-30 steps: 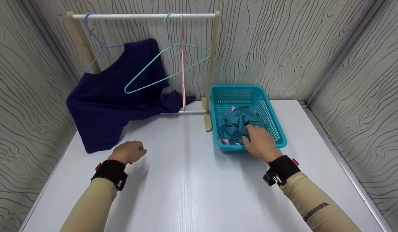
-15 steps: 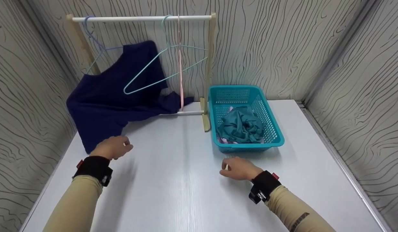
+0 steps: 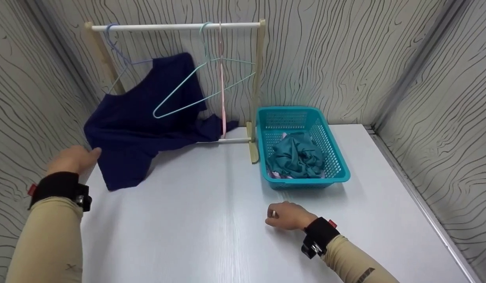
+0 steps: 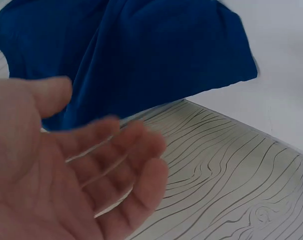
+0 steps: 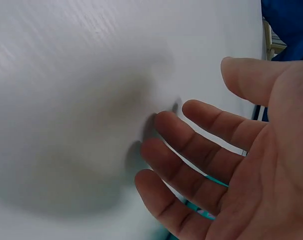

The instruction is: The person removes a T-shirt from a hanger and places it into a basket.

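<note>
A navy blue T-shirt (image 3: pixel 140 118) hangs askew on a purple hanger (image 3: pixel 121 53), its lower part spread over the rack's base and the table. At its left edge is my left hand (image 3: pixel 72 159), the thumb overlapping the cloth in the head view. The left wrist view shows the palm and loosely bent fingers (image 4: pixel 151 185) with nothing between them, beside the blue cloth (image 4: pixel 156 50). My right hand (image 3: pixel 290 216) is low over the white table in front of the basket, fingers relaxed and holding nothing, as the right wrist view shows.
A teal basket (image 3: pixel 343 171) holds a crumpled teal garment (image 3: pixel 296 155) with pinkish cloth beneath. Mint (image 3: pixel 176 90) and pink (image 3: pixel 222 86) hangers hang from the white rail (image 3: pixel 160 27) of a wooden-sided rack. Patterned walls (image 3: pixel 325 59) close in the table (image 3: pixel 211 220).
My right hand has left the teal garment in the basket and come down in front of it. My left hand has moved left to the navy T-shirt's edge.
</note>
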The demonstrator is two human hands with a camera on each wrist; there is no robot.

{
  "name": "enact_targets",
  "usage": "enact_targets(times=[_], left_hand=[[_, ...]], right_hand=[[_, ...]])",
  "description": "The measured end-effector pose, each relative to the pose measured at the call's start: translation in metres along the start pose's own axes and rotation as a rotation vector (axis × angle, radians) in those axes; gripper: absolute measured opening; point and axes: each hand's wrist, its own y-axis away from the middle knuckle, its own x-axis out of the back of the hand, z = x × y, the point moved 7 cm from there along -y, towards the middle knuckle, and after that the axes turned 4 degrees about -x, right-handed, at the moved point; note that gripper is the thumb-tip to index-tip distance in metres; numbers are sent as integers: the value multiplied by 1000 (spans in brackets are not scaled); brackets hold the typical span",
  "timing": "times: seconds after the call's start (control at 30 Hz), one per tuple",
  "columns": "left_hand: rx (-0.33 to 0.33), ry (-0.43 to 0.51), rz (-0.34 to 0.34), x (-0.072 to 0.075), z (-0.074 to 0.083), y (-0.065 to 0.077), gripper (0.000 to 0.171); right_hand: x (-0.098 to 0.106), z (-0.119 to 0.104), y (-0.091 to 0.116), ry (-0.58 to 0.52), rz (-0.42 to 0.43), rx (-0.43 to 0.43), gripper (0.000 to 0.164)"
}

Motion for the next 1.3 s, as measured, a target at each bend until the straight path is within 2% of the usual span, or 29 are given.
enact_targets(times=[0.07,0.17,0.3,0.4,0.47,0.53,0.7,0.83,0.93,1.03,1.13,1.3], left_hand=[[26,19,25,6,-2,-3,84],[21,103,47,11,0,-11,88],[-40,242,126,17,6,-23,90],[-78,291,165,22,7,-25,90],[-90,302,156,23,9,-25,89],[-111,272,131,24,13,-26,88],[-192,196,78,26,35,-29,88],[-213,233,46,26,54,-34,92],[-220,236,55,27,66,-36,91],[-241,185,128,31,78,-39,88],[-279,145,230,36,88,-41,81],[-349,126,387,39,104,-43,58]], right_hand=[[0,0,2,0,1,1,19],[1,-2,5,-4,3,13,18],[3,-2,9,-22,6,27,16],[3,-2,11,-29,7,29,15],[3,-1,11,-33,5,24,15],[2,0,11,-30,5,20,15],[2,2,10,-39,4,3,16],[1,1,9,-40,2,-5,16],[1,2,9,-39,4,-10,15],[2,3,10,-49,8,-12,14],[1,3,11,-54,14,-3,14],[1,3,11,-51,28,22,12]])
